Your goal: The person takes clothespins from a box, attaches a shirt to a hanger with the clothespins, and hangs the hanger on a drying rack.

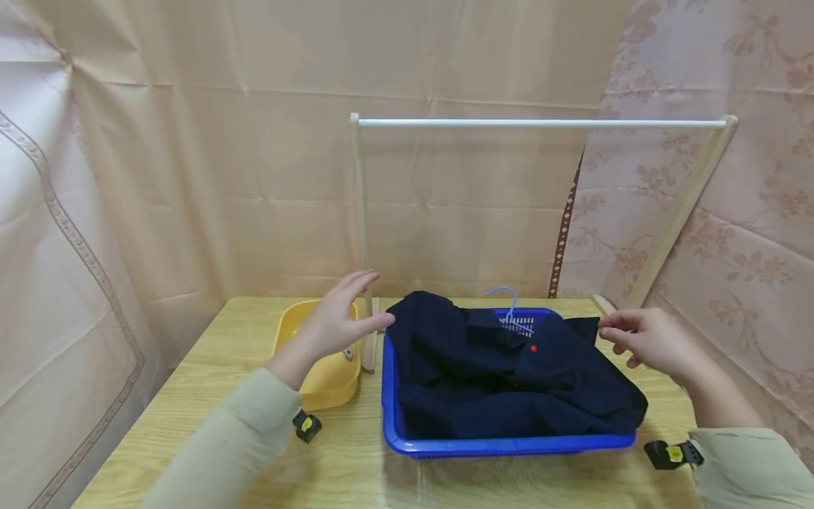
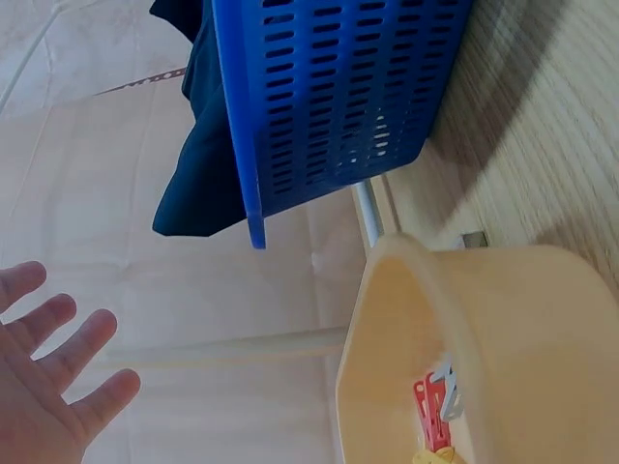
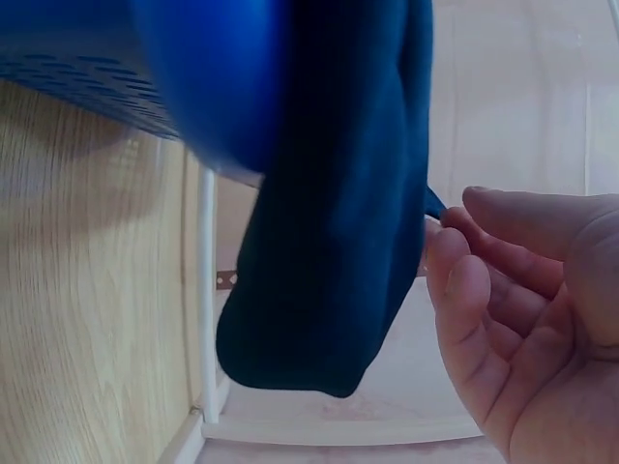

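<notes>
A dark navy garment (image 1: 470,375) with a small red dot lies heaped in a blue basket (image 1: 509,447), draping over its rim. My right hand (image 1: 655,346) pinches a corner of the garment at the basket's right side; in the right wrist view, its fingertips meet the pointed cloth edge behind a hanging fold (image 3: 329,271). My left hand (image 1: 333,322) is held up by the garment's left end, thumb and fingers apart and holding nothing. Its spread fingers (image 2: 82,348) show in the left wrist view. A pale blue hanger (image 1: 509,311) sticks up at the basket's back.
A yellow basin (image 1: 331,396) stands left of the basket, with red and pale clothespins (image 2: 432,411) inside. Behind rises a rack with a white rail (image 1: 540,124) and wooden posts. Everything stands on a wood-grain table (image 1: 210,396), with curtains behind it.
</notes>
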A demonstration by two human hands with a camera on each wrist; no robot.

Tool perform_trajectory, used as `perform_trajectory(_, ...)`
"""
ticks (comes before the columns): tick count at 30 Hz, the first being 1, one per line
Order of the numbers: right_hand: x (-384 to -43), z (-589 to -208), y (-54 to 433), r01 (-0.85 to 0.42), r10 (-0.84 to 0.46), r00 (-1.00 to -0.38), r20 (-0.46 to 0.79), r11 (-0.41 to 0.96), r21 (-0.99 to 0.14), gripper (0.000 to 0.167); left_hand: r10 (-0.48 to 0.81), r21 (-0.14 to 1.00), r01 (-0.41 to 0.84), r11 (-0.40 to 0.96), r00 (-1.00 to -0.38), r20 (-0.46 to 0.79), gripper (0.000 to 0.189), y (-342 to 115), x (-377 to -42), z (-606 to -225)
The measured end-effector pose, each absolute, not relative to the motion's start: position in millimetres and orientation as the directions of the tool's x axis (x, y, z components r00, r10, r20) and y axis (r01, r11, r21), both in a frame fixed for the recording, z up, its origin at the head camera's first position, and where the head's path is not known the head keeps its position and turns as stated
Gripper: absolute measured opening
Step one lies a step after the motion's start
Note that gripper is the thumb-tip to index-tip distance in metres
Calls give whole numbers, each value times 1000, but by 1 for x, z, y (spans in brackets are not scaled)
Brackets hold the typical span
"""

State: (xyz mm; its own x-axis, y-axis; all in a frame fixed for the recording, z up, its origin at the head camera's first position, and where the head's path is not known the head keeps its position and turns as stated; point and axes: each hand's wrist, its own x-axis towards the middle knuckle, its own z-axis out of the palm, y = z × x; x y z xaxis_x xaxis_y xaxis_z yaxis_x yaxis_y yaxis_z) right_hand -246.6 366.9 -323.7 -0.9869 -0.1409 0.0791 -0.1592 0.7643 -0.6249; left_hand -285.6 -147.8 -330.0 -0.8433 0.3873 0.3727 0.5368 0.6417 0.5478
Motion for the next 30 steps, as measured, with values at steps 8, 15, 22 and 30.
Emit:
perform_trajectory(8,-246,-326,366,-154,-179,-984,26,754,-639,32,416,592,573,567,-819,394,73,-136,-292,-337)
perform_trajectory(15,-246,-330,369,-144,-211,-977,-31,759,-635,27,436,592,581,558,-813,386,69,-128,-293,-340)
perform_trajectory(22,-248,-332,371,-120,-207,-976,-70,777,-618,25,435,590,559,583,-828,354,69,-120,-292,-342)
perform_trajectory(30,-248,-336,371,-110,-220,-969,-112,792,-600,31,457,600,556,576,-827,327,69,-116,-291,-344)
